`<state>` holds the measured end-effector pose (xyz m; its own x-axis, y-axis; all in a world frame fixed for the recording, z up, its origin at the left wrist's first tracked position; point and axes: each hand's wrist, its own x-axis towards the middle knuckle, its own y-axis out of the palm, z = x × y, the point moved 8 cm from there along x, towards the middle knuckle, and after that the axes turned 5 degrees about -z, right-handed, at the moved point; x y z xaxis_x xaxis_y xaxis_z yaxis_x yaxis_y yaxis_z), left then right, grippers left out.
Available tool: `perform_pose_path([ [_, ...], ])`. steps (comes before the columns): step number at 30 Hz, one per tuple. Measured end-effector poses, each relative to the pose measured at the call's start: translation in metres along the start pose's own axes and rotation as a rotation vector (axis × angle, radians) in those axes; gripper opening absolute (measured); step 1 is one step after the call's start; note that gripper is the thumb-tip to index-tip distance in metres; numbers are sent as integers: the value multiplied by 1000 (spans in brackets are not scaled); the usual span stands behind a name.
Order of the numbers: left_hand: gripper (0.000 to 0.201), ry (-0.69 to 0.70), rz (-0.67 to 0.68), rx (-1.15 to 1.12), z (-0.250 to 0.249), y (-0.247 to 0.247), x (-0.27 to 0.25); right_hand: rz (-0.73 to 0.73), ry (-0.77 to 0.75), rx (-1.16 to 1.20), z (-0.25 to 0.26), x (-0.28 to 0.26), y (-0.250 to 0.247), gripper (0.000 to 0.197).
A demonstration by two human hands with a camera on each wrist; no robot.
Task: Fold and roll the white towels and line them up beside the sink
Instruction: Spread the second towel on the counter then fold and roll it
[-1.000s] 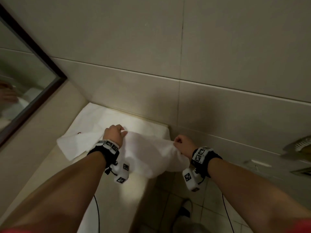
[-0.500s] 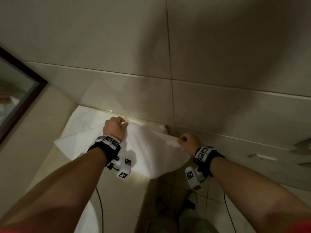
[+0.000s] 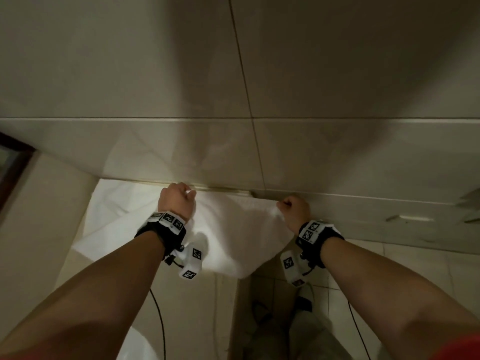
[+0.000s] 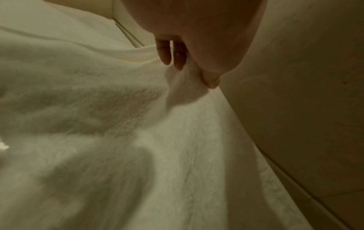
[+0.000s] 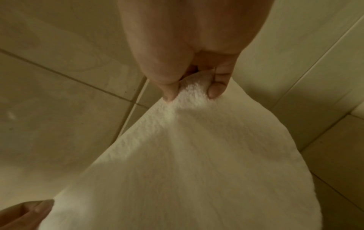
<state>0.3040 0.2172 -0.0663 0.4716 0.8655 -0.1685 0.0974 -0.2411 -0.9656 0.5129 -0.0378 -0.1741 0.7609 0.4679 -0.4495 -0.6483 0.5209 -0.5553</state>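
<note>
Your left hand [image 3: 177,201] and right hand [image 3: 296,210] each pinch the far edge of the white towel [image 3: 233,237], which hangs over the desk [image 3: 197,307] by the wall.

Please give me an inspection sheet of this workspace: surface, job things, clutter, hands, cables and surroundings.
Surface: beige counter, ending at the tiled wall.
Job's things: white towel, spread on the counter, its right part hanging past the counter end.
Clutter: nothing seen.
Hands: left hand and right hand each pinch the towel's far edge.
Cables: thin black cable runs from the left wrist.
Surroundings: tiled wall, mirror frame at left.
</note>
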Motion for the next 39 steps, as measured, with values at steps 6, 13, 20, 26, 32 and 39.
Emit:
perform_pose_path([
  [6, 25, 52, -73, -51, -4, -1, 6, -109, 69, 105, -3, 5, 4, 25],
  [13, 30, 62, -31, 29, -3, 14, 8, -71, 146, 20, -11, 9, 14, 25],
  [20, 33, 72, -122, -68, -7, 7, 8, -59, 176, 44, -13, 12, 18, 27],
  [26, 24, 98, -186, -74, -9, 5, 7, -84, 179, 82, -13, 12, 21, 27],
  [32, 22, 94, -190, -54, -9, 11, 8, -68, 220, 98, -18, 16, 30, 29],
  [39, 25, -46, -94, -28, -3, 27, 14, 2, 293, 101, -26, 17, 42, 23],
])
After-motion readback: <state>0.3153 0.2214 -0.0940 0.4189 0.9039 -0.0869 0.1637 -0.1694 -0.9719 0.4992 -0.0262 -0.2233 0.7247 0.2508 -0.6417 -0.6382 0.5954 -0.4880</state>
